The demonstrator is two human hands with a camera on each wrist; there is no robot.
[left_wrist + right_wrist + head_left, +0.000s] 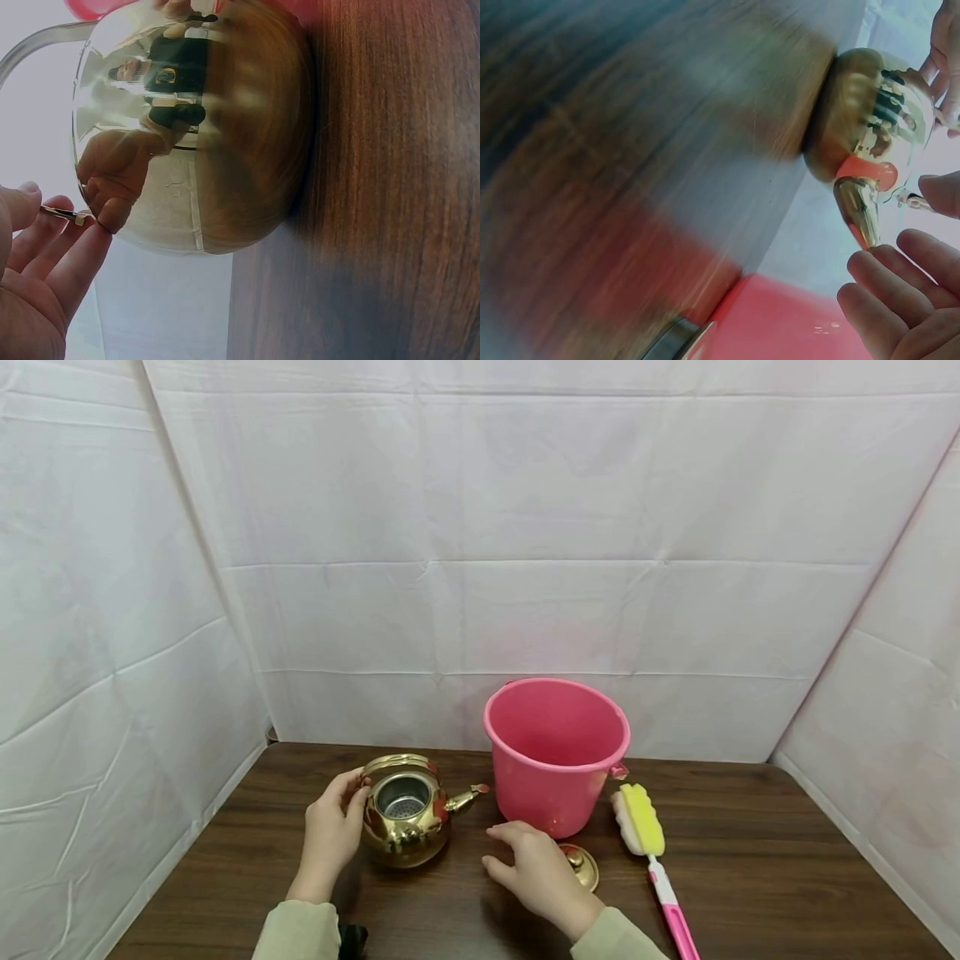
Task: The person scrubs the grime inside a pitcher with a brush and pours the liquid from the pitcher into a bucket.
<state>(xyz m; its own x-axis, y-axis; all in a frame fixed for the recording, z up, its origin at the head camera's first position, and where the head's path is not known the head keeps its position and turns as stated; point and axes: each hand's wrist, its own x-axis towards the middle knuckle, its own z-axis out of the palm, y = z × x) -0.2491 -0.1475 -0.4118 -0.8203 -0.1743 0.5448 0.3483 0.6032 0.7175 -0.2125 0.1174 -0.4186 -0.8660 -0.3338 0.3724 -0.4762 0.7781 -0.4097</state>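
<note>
So the whole backdrop is basically white cloth, with a back sheet (pixel 525 510) facing the camera, a left sheet (pixel 90 693) and a right sheet (pixel 885 693) angling in at the sides, all kinda wrinkly, with the back one showing straight fold creases in a rough grid and a faint pinkish tint in spots. The counter (pixel 750 843) is dark brown with streaky wood grain, and its far edge sits right up by the back cloth. Light looks soft and pretty even, with a hazy pale sheen on the wood in the right wrist view.
</note>
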